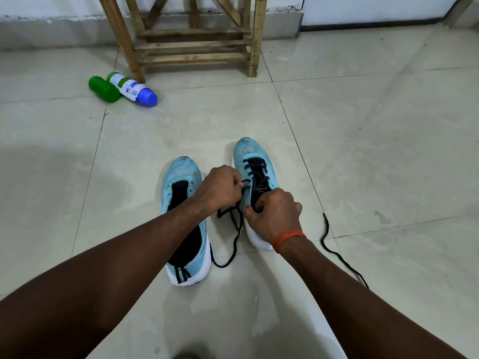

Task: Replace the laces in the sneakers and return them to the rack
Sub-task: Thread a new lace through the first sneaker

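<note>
Two bare forearms reach in from 7 and 5 o'clock and meet over the shoes at mid-view. The left hand (220, 187) pinches the black lace (234, 237) between thumb and fingertips at the side eyelets of the laced sneaker (248, 151). The right hand (274, 216), an orange thread band (287, 238) on its wrist, has its fingers curled round that sneaker's mouth; whether it also holds lace cannot be told.

At 10 o'clock two bottles lie on their sides on the tiled floor (363, 151), touching: a green bottle (103, 89) and a white bottle (132, 88) whose blue cap points toward 4 o'clock. What is in them cannot be seen.

Both sneakers are pale blue with white soles and stand side by side, just apart, with the unlaced sneaker (181, 172) on the left under the left forearm. Their long axes run 6 to 12, toes toward the wooden rack (191, 45) at 12 o'clock. Lace trails on the floor between them, and a second strand (325, 229) lies at 4 o'clock of the laced one.
</note>
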